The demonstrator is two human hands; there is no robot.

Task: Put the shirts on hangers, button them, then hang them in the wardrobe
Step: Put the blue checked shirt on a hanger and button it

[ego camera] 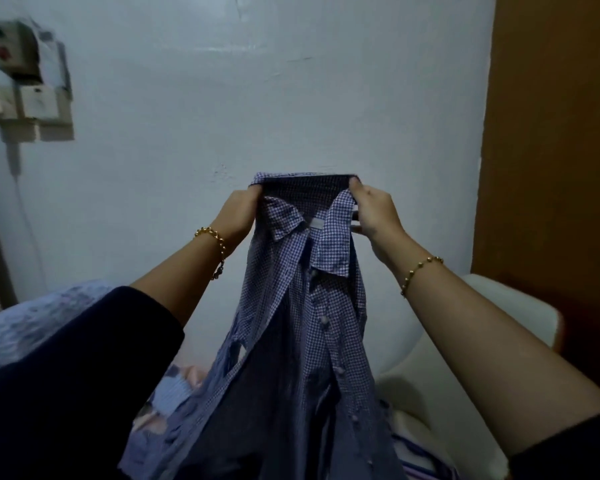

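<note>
The checked shirt [309, 306] is hanging in front of the white wall [222, 116], collar uppermost, with its long axis running vertically and its open front facing the camera. The left hand [241, 211] and the right hand [374, 213] are gripping the two collar ends, fingers closed on the fabric, with both forearms reaching up and forward toward the wall. A brown panel [551, 133] is standing right of the wall.

Both my forearms reach from the lower corners to mid-frame, bare below the elbow. My left grip [241, 213] and right grip [374, 213] each pinch the shirt [302, 306] at its collar, level.
</note>
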